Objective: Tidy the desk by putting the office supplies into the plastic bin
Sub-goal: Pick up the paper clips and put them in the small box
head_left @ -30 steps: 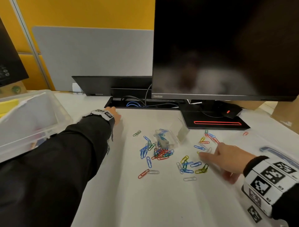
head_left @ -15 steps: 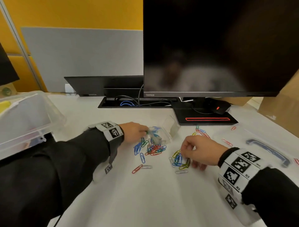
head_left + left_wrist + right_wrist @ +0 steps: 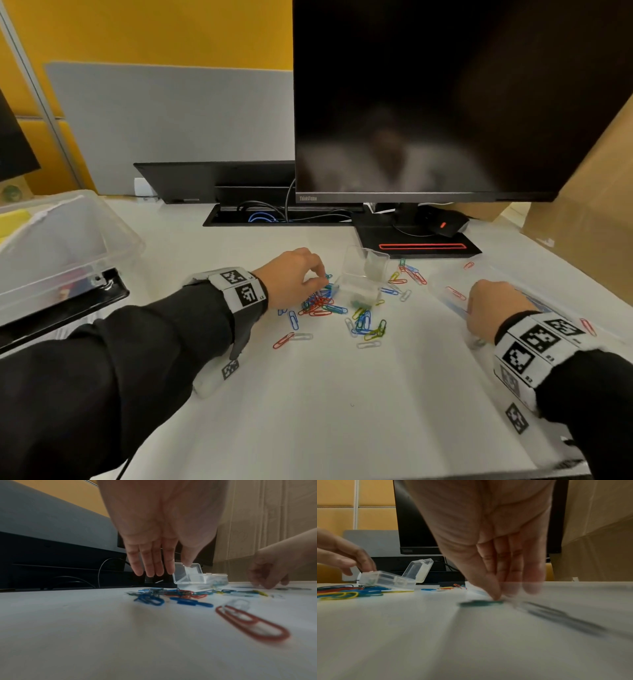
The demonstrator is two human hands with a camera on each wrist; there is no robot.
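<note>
Several coloured paper clips point(image 3: 363, 322) lie scattered mid-desk around a small clear case point(image 3: 359, 291) whose lid stands open. My left hand point(image 3: 322, 279) is at the case's left end, over a red and blue heap of clips. In the left wrist view its fingers point(image 3: 150, 566) hang straight and hold nothing, near the case point(image 3: 199, 580). My right hand point(image 3: 493, 308) is off to the right. In the right wrist view its thumb and fingertips point(image 3: 500, 596) pinch a green paper clip point(image 3: 481, 603) against the desk. The clear plastic bin point(image 3: 68, 246) stands far left.
A clear lid with a blue handle point(image 3: 442, 277) lies under and beyond the right hand. The monitor stand point(image 3: 418, 246), a mouse point(image 3: 445, 222) and a cable slot point(image 3: 274, 217) sit behind the clips. A cardboard box point(image 3: 582, 222) stands on the right and a black clipboard point(image 3: 68, 308) under the bin.
My right hand has left the yellow and blue clip pile and moved right, towards the clear lid. The left hand reached the case half a second ago and stays there.
</note>
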